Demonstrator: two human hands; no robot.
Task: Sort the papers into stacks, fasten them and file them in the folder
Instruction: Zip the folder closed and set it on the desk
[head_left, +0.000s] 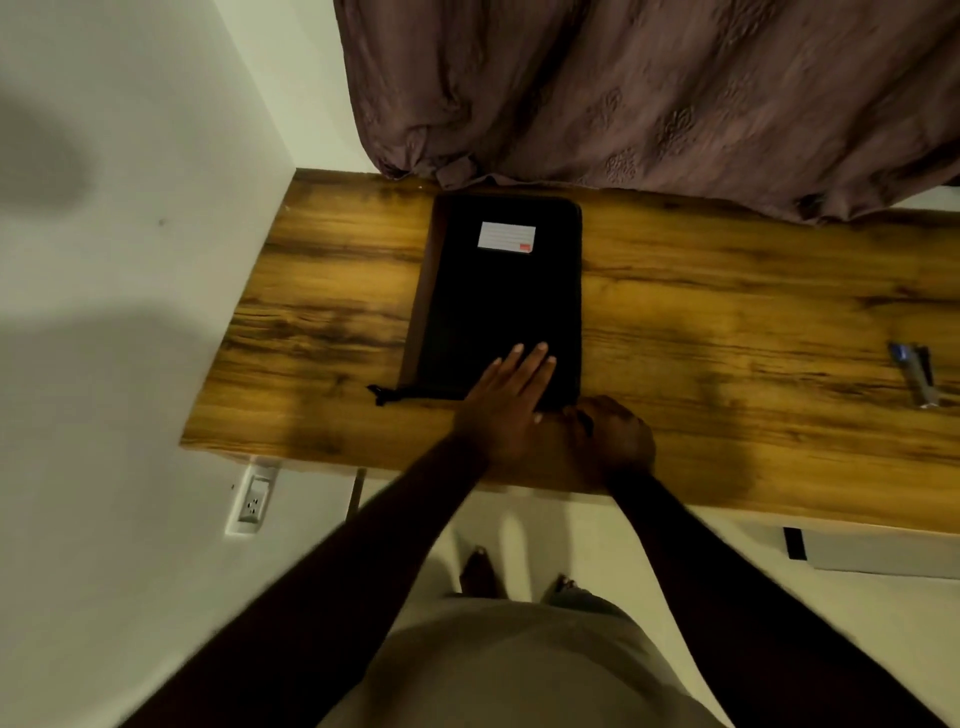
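Observation:
A black zip folder (498, 291) with a white label near its far end lies closed on the wooden desk (727, 312). My left hand (506, 408) presses flat on the folder's near end, fingers straight. My right hand (610, 434) is curled at the folder's near right corner and pinches something small there, apparently the zip pull. A black strap sticks out from the folder's near left corner. No papers are in sight.
A stapler (917, 374) lies near the desk's right edge. A brown curtain (649, 93) hangs over the desk's far side. A white wall with a socket (253, 504) is on the left. My feet stand on the pale floor below.

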